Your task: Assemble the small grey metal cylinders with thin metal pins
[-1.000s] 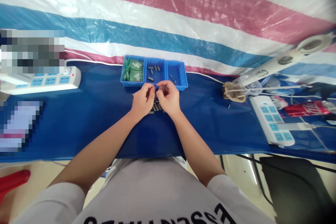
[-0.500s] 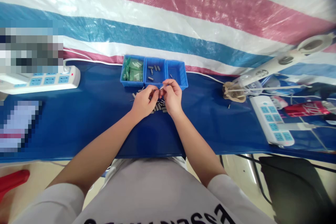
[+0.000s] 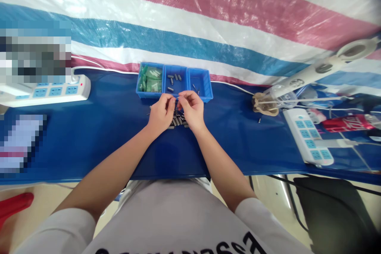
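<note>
My left hand [image 3: 162, 113] and my right hand [image 3: 192, 110] meet fingertip to fingertip in front of the bins. Both are pinched on something small and thin, too small to make out. Below and between them lies a pile of small metal parts [image 3: 178, 121], partly covered by the hands. Behind stand three joined blue bins: the left bin [image 3: 151, 95] has green-and-clear bags [image 3: 154, 73], the middle bin [image 3: 180, 91] has several grey cylinders [image 3: 170, 76], and the right bin [image 3: 204, 72] has a few thin pieces [image 3: 194, 86].
A power strip [image 3: 306, 137], a red can [image 3: 345, 123] and a brown cup-like holder [image 3: 266, 105] are at the right. One small screw [image 3: 259, 120] lies near the holder. Another power strip [image 3: 85, 87] is at the left. Striped sheeting [image 3: 178, 35] rises behind.
My hands have shifted slightly left, and the fingertips have changed position. Another thin piece now shows in the right bin, near my right hand.
</note>
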Available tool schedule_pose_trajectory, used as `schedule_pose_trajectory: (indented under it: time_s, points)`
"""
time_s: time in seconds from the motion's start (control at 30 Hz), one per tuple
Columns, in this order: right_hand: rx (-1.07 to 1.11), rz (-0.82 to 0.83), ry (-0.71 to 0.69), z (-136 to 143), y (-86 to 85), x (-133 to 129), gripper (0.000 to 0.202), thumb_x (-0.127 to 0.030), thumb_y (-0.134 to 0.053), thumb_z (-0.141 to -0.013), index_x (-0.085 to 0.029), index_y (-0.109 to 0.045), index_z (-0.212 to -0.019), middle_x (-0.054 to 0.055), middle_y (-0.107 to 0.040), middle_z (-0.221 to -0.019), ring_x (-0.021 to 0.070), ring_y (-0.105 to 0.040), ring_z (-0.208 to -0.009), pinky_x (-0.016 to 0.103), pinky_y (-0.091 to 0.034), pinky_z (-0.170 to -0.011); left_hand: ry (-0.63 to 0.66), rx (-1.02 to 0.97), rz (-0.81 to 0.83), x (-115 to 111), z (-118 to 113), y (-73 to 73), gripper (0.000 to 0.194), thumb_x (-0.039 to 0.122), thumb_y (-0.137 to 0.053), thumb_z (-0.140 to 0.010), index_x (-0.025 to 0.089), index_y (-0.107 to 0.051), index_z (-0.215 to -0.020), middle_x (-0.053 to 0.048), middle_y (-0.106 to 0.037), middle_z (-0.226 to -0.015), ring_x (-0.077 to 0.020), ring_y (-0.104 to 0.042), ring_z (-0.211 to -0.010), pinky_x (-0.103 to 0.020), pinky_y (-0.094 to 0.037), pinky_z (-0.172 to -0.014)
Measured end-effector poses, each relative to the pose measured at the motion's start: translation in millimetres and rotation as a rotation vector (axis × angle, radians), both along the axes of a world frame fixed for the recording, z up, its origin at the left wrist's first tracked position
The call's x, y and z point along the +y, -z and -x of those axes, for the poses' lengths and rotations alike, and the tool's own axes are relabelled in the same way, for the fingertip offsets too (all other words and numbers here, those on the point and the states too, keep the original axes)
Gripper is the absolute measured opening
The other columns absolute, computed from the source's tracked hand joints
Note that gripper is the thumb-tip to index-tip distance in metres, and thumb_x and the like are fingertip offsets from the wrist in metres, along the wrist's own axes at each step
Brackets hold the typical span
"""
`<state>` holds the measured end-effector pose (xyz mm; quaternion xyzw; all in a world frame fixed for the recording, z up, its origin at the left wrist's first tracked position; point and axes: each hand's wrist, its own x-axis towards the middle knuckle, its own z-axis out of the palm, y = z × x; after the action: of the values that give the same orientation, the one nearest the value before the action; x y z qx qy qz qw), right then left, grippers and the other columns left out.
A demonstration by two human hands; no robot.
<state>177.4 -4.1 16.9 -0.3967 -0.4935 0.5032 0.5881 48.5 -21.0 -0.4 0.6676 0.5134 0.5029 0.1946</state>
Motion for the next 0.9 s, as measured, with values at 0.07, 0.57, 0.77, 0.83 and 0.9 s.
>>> schedule_pose_trajectory:
  time_s: [0.07,0.57,0.77,0.83,0.9]
  points:
    - [-0.003,-0.001,0.022,-0.1,-0.5,-0.3,0.023,-0.041,-0.07,-0.084,-0.02,-0.062,-0.091,-0.004,-0.059,-0.067,0.0087,-0.057,-0.059,0.024,-0.05,-0.057,-0.012,-0.021,-0.001,-0.4,0.1,0.5,0.023,0.039,-0.048,-0.103,0.019,-0.059,-0.101,0.0,-0.066,-0.076,-0.0103,-0.062,-0.064,-0.023,-0.046,-0.067]
    - [-0.002,0.025,-0.007,0.2,1.5,-0.1,0.027,-0.043,-0.074,-0.081,-0.019,-0.066,-0.092,-0.002,-0.063,-0.07,0.0086,-0.058,-0.06,0.023,-0.05,-0.055,-0.092,-0.029,-0.005,-1.0,1.8,-1.9,0.026,0.042,-0.046,-0.103,0.02,-0.056,-0.097,0.002,-0.062,-0.074,-0.0102,-0.061,-0.061,-0.022,-0.044,-0.064]
    - [-0.053,0.018,-0.025,-1.2,6.5,0.8,0.027,-0.043,-0.072,-0.084,-0.019,-0.067,-0.096,-0.002,-0.062,-0.07,0.0088,-0.057,-0.06,0.023,-0.048,-0.055,-0.136,-0.024,0.055,-1.0,1.8,-4.5,0.031,0.045,-0.046,-0.102,0.02,-0.055,-0.087,0.001,-0.061,-0.066,-0.0123,-0.061,-0.06,-0.024,-0.043,-0.063]
    - [-0.076,0.001,-0.054,-1.1,7.7,0.6,0.028,-0.042,-0.073,-0.084,-0.019,-0.068,-0.098,-0.002,-0.063,-0.071,0.0086,-0.057,-0.061,0.023,-0.048,-0.057,-0.148,-0.034,0.061,-0.9,2.0,-5.7,0.032,0.046,-0.046,-0.102,0.02,-0.055,-0.086,0.001,-0.061,-0.066,-0.0122,-0.06,-0.061,-0.024,-0.043,-0.063]
    - [-0.111,-0.018,-0.075,-0.9,8.1,0.1,0.028,-0.041,-0.073,-0.084,-0.018,-0.068,-0.1,-0.001,-0.063,-0.073,0.0084,-0.056,-0.061,0.023,-0.048,-0.058,-0.157,-0.045,0.06,-0.5,2.2,-6.2,0.033,0.046,-0.045,-0.102,0.02,-0.056,-0.086,0.001,-0.061,-0.066,-0.0121,-0.06,-0.061,-0.024,-0.043,-0.064]
